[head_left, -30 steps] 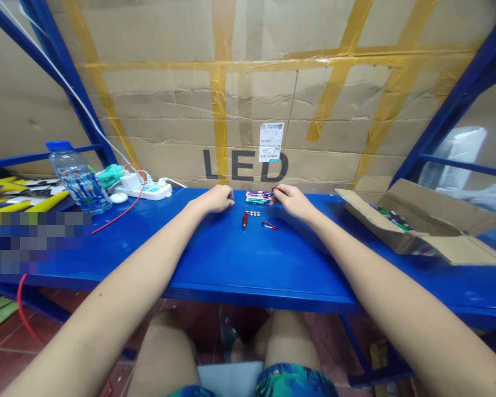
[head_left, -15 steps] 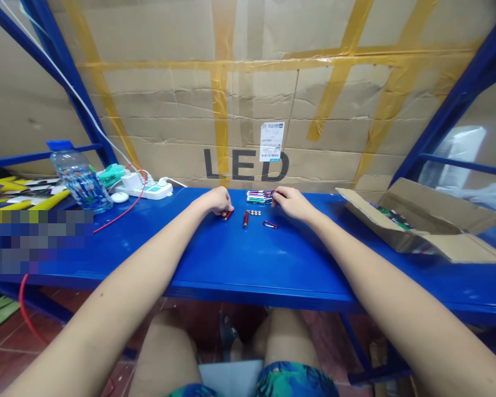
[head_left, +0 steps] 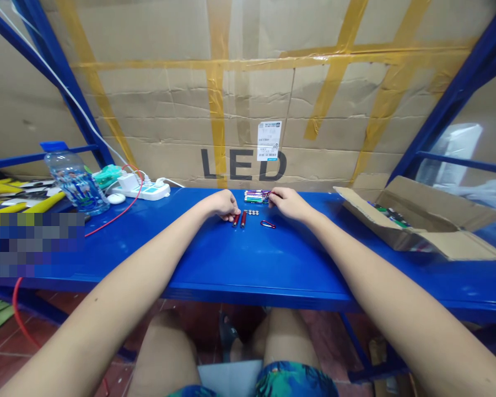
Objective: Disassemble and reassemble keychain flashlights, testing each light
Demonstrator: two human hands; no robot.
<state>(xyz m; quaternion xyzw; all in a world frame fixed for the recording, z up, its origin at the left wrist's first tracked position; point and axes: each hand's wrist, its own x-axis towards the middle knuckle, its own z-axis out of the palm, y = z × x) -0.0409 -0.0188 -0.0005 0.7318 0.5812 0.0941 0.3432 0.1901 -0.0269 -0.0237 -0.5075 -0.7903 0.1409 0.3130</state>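
Behind: corrugated cardboard (head_left: 149,127) criss-crossed with yellow-brown packing tape (head_left: 216,110); black "LED" lettering (head_left: 242,164), white shipping label (head_left: 268,140) overlapping the D. Blue metal uprights (head_left: 443,113) slant at both sides. Blue tabletop (head_left: 231,262) glossy, catches pale glare. Red floor tiles (head_left: 8,358) show beneath.

Below the near edge of the tabletop (head_left: 256,259) are shorts (head_left: 295,380) in blue and green with a dark leaf-like print, and a dark sandal (head_left: 228,335). Over the tabletop, the left hand (head_left: 226,205) and right hand (head_left: 290,203) are bare; the left forearm (head_left: 128,270) bears a small dark spot (head_left: 96,299).
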